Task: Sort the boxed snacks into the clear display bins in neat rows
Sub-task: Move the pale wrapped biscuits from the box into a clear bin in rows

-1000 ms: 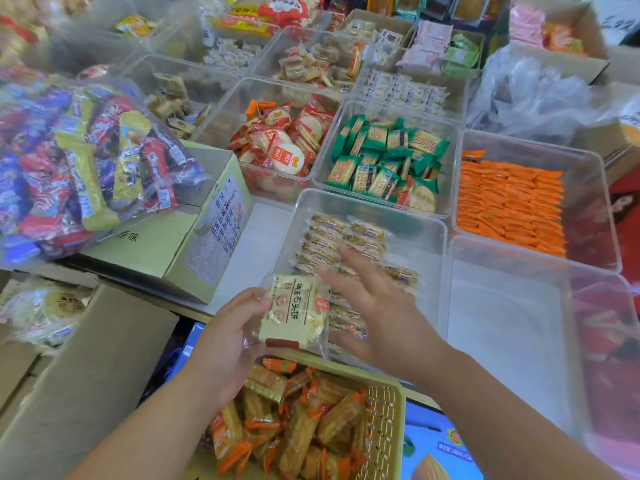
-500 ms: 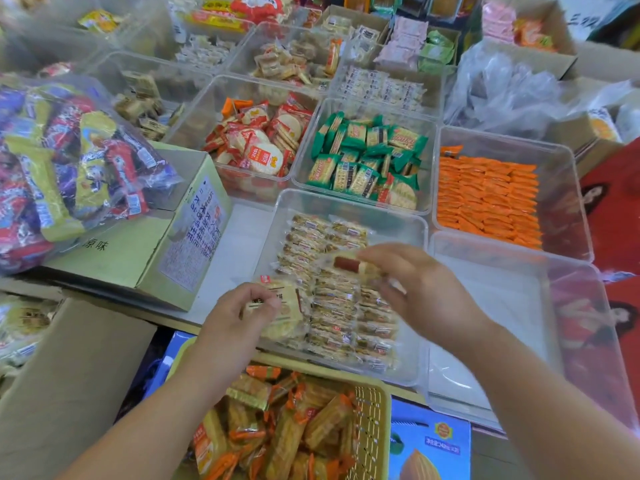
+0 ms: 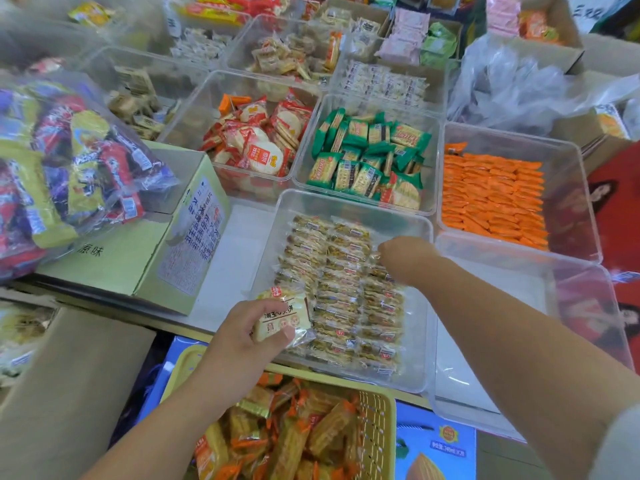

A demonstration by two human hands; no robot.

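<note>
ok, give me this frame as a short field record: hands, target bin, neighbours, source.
left hand: grips one beige cracker packet at the bin's near-left edge
right hand: down on the rows, fingers hidden; grip unclear
target bin: clear, beige packets in rows, right strip bare
right neighbour bin: clear, no packets visible
far-right bin: orange packets in rows
yellow basket: loose orange-trimmed packets, nearest the camera

Clear bin [image 3: 349, 206] with bare floor along its far and right sides, neighbouring bin [image 3: 512, 251] nearly empty, cardboard box [image 3: 187, 237] crowding the left, yellow basket [image 3: 377, 438] blocking the near edge.
</note>
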